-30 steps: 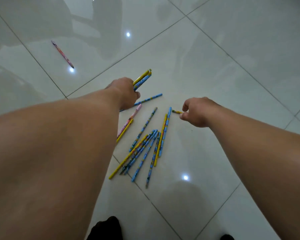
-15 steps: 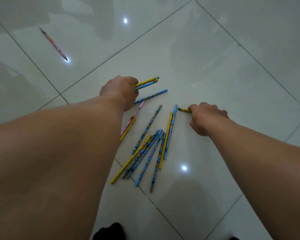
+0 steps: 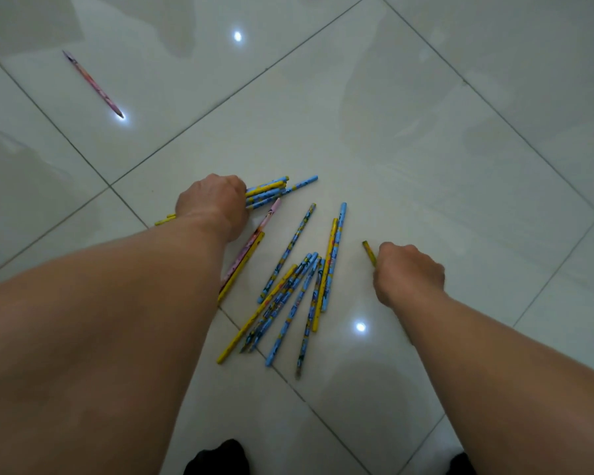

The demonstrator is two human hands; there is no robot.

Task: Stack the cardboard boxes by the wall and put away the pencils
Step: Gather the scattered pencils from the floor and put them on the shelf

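Several blue and yellow pencils [image 3: 299,286] lie scattered on the glossy tile floor between my arms. My left hand [image 3: 213,204] grips a small bundle of blue and yellow pencils [image 3: 268,192], low near the floor. A pink pencil and a yellow one [image 3: 251,248] lie beside my left wrist. My right hand [image 3: 408,272] pinches a short dark-yellow pencil [image 3: 369,252], its tip sticking out to the upper left. A lone pink pencil [image 3: 93,84] lies far off at the upper left. No cardboard boxes are in view.
The floor [image 3: 426,149] is pale shiny tile with dark grout lines and bright light reflections. Dark toes of my feet [image 3: 216,457] show at the bottom edge.
My left hand has lowered its bundle toward the floor near the blue pencil. My right hand has drawn back to the right with the short yellow pencil pinched in it.
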